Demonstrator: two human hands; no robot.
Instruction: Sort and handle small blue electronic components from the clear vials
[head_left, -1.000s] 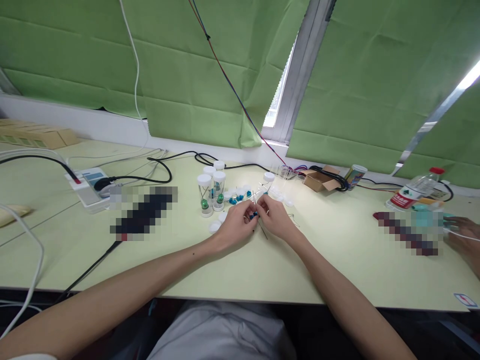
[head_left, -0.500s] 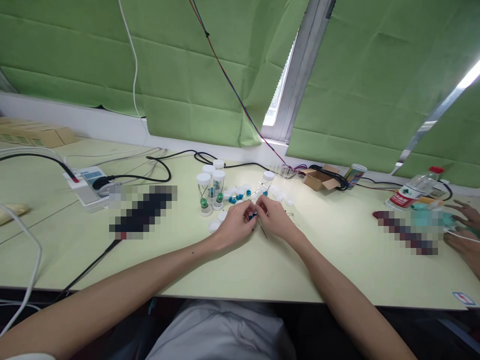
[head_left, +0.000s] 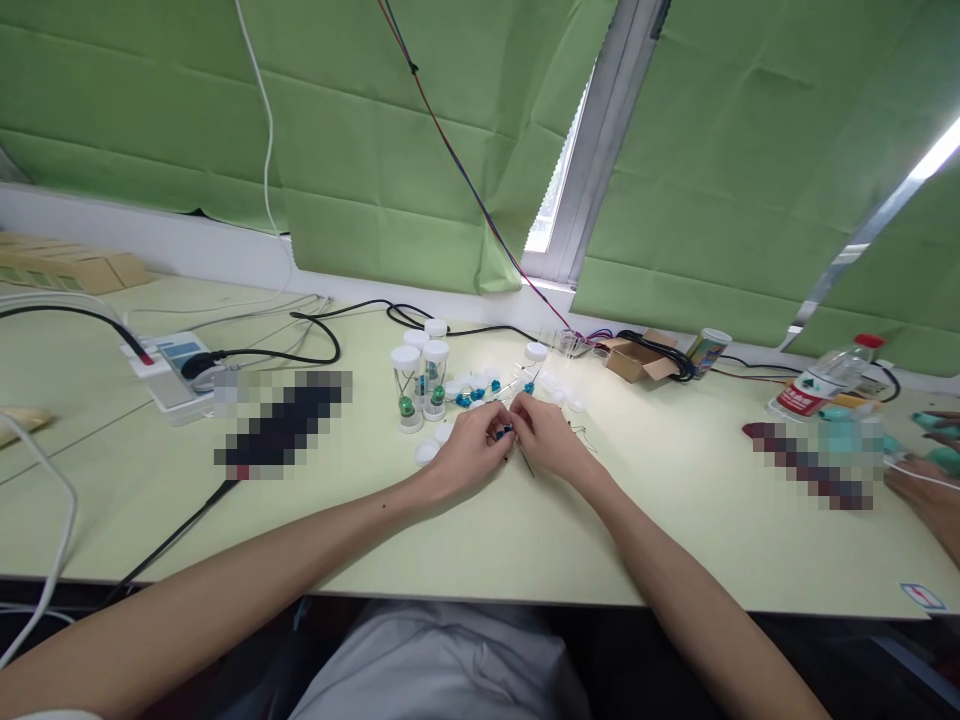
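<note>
Close together over the table, both hands are pinched around a small blue part with thin wire leads. My left hand has its thumb and fingers closed on the blue part, which is mostly hidden by them. My right hand pinches at its right side, and a thin dark lead sticks out below. Behind the hands lie several loose blue parts. Clear vials with white caps stand upright to the left, green and blue parts inside. Another capped vial stands behind my right hand.
White caps lie beside my left hand. Farther back are an open cardboard box, black cable and a can. A water bottle and another person's hand are at the right. A power strip sits left.
My hands stay almost in place, still pinched together. At the right edge, the other person's hand has shifted, with teal items now showing by the fingers.
</note>
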